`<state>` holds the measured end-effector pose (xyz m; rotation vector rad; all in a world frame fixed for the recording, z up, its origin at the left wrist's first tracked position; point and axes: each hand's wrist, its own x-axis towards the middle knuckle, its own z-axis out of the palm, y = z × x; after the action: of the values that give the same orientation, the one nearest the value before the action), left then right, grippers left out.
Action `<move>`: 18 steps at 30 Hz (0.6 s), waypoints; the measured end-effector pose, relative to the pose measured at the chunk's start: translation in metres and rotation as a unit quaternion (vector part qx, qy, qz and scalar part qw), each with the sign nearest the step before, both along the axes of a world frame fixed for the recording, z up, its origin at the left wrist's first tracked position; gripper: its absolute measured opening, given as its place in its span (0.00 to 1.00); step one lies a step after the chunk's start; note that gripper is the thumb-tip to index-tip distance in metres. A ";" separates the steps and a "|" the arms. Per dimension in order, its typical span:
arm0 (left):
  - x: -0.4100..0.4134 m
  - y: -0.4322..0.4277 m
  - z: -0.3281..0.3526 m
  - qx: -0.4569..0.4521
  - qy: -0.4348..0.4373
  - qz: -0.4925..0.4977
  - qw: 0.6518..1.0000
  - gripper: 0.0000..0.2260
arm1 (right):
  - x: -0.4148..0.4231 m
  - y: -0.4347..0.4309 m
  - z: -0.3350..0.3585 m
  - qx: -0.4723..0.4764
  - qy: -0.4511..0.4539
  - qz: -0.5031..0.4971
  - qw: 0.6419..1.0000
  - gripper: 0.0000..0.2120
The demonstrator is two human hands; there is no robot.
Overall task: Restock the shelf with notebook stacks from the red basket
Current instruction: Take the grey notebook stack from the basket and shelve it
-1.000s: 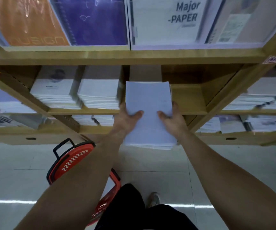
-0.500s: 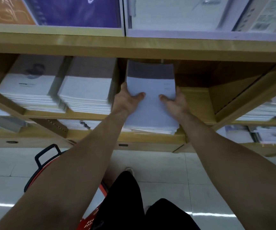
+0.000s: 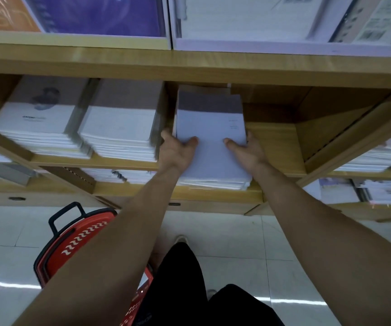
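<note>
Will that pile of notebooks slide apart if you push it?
Probably a bit: the notebook stack is many loose thin books, with uneven front edges. Likely heavy, since the left hand and right hand both grip its sides. Low and flat, so it seems unlikely to tip.

Wooden shelf [image 3: 274, 147], middle board: three stacks. White stack [image 3: 36, 128] at 10 o'clock; second white stack [image 3: 119, 130] just beside it, toward 11; pale notebook stack [image 3: 211, 158] at centre, its near end overhanging the front edge. Lower board: further stacks [image 3: 119, 176], blurred. Tiled floor [image 3: 237, 231]: red basket [image 3: 72, 241] at 7 o'clock.
</note>
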<state>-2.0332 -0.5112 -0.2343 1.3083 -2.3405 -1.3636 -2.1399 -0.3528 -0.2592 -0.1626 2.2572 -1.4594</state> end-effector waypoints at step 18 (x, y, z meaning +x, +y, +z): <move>-0.022 -0.017 -0.006 -0.007 0.105 0.029 0.994 0.26 | -0.008 -0.039 -0.004 -0.047 0.066 -0.066 0.995 0.23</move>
<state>-2.0551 -0.5282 -0.2400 1.1568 -2.1535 -1.3908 -2.1479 -0.3920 -0.2629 -0.1461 2.3434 -1.6705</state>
